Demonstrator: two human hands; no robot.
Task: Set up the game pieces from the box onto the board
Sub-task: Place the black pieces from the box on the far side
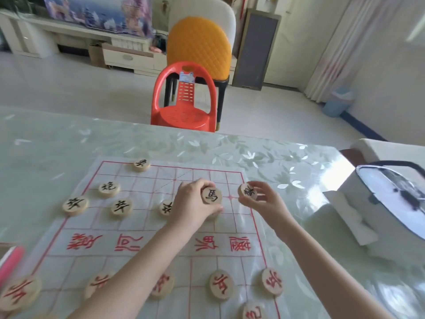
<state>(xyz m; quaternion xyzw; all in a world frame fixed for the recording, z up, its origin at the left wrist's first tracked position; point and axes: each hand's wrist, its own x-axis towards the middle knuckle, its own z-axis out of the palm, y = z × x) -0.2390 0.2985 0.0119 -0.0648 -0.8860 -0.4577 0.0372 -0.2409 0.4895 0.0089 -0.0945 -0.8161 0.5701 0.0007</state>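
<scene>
A white sheet board [128, 229] with red grid lines lies on the table. My left hand [193, 203] holds a round wooden piece with a black character [211, 195] above the board's far right area. My right hand [262, 199] pinches another black-marked wooden piece [248, 191] over the board's right edge. Several black-marked pieces [121, 207] sit on the far half. Several red-marked pieces [221, 284] line the near half. My left forearm covers part of the near row.
A white box with a dark-rimmed lid [391, 199] stands at the right on the table. A pink object [10, 261] lies at the left edge. A red plastic chair [184, 100] and an orange chair [200, 47] stand beyond the table's far edge.
</scene>
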